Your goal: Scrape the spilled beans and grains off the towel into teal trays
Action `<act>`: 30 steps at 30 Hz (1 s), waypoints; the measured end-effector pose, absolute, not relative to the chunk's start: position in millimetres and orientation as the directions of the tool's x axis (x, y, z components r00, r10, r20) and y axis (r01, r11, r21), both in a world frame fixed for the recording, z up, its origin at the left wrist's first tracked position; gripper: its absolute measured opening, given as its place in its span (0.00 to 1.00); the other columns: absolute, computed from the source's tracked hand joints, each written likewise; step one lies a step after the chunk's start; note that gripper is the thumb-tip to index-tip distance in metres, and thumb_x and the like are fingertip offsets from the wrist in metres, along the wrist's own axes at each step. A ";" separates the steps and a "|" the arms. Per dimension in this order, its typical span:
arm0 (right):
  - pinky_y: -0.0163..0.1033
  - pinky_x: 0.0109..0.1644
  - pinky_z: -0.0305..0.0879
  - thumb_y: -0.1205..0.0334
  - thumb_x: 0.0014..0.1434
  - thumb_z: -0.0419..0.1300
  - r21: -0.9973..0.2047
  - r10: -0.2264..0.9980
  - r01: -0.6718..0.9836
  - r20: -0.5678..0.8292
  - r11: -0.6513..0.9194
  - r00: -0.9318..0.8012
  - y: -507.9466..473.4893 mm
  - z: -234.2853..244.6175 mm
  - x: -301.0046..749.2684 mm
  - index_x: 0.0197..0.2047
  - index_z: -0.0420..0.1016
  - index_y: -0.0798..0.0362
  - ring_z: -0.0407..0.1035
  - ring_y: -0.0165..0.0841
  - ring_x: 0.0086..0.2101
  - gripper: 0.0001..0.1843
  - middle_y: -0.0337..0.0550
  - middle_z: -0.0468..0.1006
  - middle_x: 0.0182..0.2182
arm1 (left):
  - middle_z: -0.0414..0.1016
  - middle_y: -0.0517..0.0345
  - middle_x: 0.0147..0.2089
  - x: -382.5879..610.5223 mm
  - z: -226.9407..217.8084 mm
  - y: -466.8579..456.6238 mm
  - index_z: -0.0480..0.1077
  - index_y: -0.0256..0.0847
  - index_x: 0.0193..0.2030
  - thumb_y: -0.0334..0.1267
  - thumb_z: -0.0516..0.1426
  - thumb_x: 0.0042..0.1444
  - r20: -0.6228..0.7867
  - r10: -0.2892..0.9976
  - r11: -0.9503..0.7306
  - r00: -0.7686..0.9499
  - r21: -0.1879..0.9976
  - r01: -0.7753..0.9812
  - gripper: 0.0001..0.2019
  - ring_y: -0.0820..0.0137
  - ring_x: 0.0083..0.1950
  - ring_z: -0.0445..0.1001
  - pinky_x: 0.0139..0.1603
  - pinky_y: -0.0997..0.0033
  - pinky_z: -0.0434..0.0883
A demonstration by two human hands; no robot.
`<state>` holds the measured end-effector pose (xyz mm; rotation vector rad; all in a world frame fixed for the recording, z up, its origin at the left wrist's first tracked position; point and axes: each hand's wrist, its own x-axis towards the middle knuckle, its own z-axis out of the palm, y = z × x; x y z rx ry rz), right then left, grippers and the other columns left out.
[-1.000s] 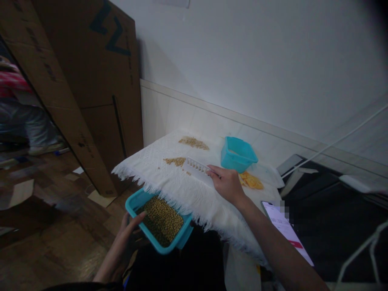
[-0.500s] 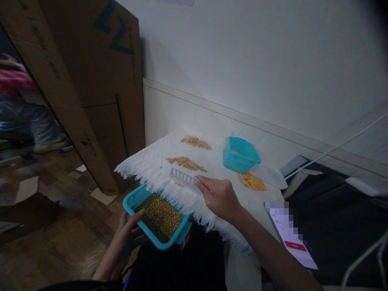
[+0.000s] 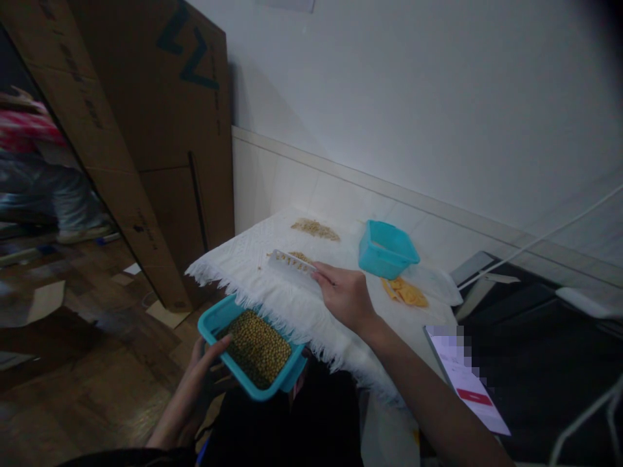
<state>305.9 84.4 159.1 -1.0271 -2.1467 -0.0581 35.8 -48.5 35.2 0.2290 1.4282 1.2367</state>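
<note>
My left hand (image 3: pixel 202 373) grips the left rim of a turquoise plastic tub (image 3: pixel 287 383), its thumb hooked over the edge. The tub is held below the table's fringed edge, and yellow soybeans (image 3: pixel 256 344) cover its bottom. In my right hand (image 3: pixel 345 292) is a white plastic scraper (image 3: pixel 292 269) with a row of slots, its end pinched between thumb and fingers. It stands over the near pile of soybeans (image 3: pixel 299 256) on the white cloth (image 3: pixel 233 256) and hides part of it. Farther back lies a second pile of paler grains (image 3: pixel 315 228).
A second turquoise tub (image 3: pixel 387 253) stands at the back right, beside a crumpled yellow cloth (image 3: pixel 406 292) and a clear lid (image 3: pixel 442 282). A phone (image 3: pixel 467 383) lies at the right. A tall cardboard box (image 3: pixel 160 155) borders the left; beyond it sits another person (image 3: pixel 39 149).
My right hand has moved the scraper up and away from the table's front edge, onto the near soybean pile. My left hand and its tub have stayed in place.
</note>
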 end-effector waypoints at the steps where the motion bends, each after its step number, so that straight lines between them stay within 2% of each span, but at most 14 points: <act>1: 0.40 0.49 0.88 0.68 0.73 0.66 -0.250 0.657 0.689 0.624 0.681 -0.423 92.2 158.9 300.0 0.56 0.94 0.44 0.91 0.41 0.41 0.16 0.43 0.95 0.46 | 0.85 0.46 0.53 35.3 34.5 -48.3 0.69 0.54 0.73 0.49 0.76 0.59 -0.603 0.734 0.418 -0.313 0.764 -0.492 0.38 0.53 0.42 0.90 0.45 0.48 0.89; 10: 0.39 0.55 0.85 0.74 0.70 0.68 -0.205 0.634 0.633 0.509 0.746 -0.582 110.4 152.9 266.0 0.56 0.93 0.43 0.91 0.37 0.49 0.20 0.40 0.94 0.52 | 0.85 0.47 0.53 27.3 34.5 -48.8 0.70 0.53 0.69 0.48 0.76 0.59 -0.587 0.735 0.391 -0.341 0.777 -0.494 0.34 0.57 0.40 0.89 0.46 0.49 0.89; 14: 0.40 0.55 0.86 0.74 0.70 0.68 -0.261 0.629 0.596 0.529 0.759 -0.569 95.3 150.4 288.6 0.54 0.93 0.42 0.91 0.38 0.46 0.20 0.40 0.94 0.49 | 0.85 0.46 0.54 23.3 40.7 -50.5 0.69 0.53 0.72 0.49 0.78 0.55 -0.604 0.730 0.407 -0.319 0.760 -0.507 0.41 0.55 0.43 0.89 0.47 0.49 0.88; 17: 0.40 0.53 0.87 0.71 0.71 0.66 -0.305 0.583 0.515 0.592 0.801 -0.557 77.6 149.0 310.7 0.53 0.94 0.43 0.92 0.38 0.45 0.17 0.40 0.95 0.47 | 0.85 0.46 0.54 21.3 43.0 -51.0 0.69 0.53 0.72 0.49 0.80 0.53 -0.606 0.733 0.406 -0.308 0.753 -0.517 0.42 0.54 0.44 0.89 0.47 0.49 0.88; 20: 0.43 0.51 0.89 0.65 0.73 0.66 -0.336 0.605 0.556 0.678 0.760 -0.417 63.7 147.5 336.7 0.52 0.95 0.43 0.92 0.41 0.43 0.15 0.42 0.95 0.46 | 0.85 0.48 0.53 20.3 42.5 -50.1 0.70 0.53 0.70 0.47 0.80 0.53 -0.601 0.731 0.391 -0.322 0.756 -0.525 0.40 0.55 0.43 0.89 0.48 0.49 0.88; 23: 0.46 0.48 0.89 0.60 0.73 0.65 -0.359 0.647 0.713 0.742 0.603 -0.174 60.3 144.9 368.2 0.49 0.96 0.44 0.92 0.46 0.40 0.14 0.46 0.95 0.44 | 0.84 0.50 0.52 20.0 38.7 -49.1 0.71 0.53 0.69 0.46 0.77 0.57 -0.595 0.724 0.388 -0.347 0.769 -0.509 0.35 0.57 0.42 0.88 0.48 0.48 0.88; 25: 0.45 0.44 0.87 0.57 0.72 0.65 -0.353 0.652 0.793 0.754 0.497 -0.073 62.8 141.6 388.9 0.47 0.96 0.45 0.91 0.47 0.37 0.15 0.48 0.94 0.41 | 0.83 0.51 0.51 20.3 35.2 -49.0 0.70 0.54 0.69 0.48 0.76 0.59 -0.583 0.727 0.387 -0.362 0.784 -0.485 0.34 0.57 0.41 0.88 0.46 0.49 0.88; 30: 0.45 0.37 0.81 0.55 0.72 0.63 -0.299 0.668 0.882 0.743 0.366 -0.025 71.5 131.2 418.0 0.47 0.96 0.48 0.88 0.46 0.31 0.17 0.50 0.94 0.36 | 0.83 0.50 0.54 22.9 30.7 -49.3 0.68 0.55 0.72 0.52 0.74 0.60 -0.544 0.755 0.380 -0.366 0.818 -0.431 0.37 0.58 0.41 0.88 0.44 0.53 0.88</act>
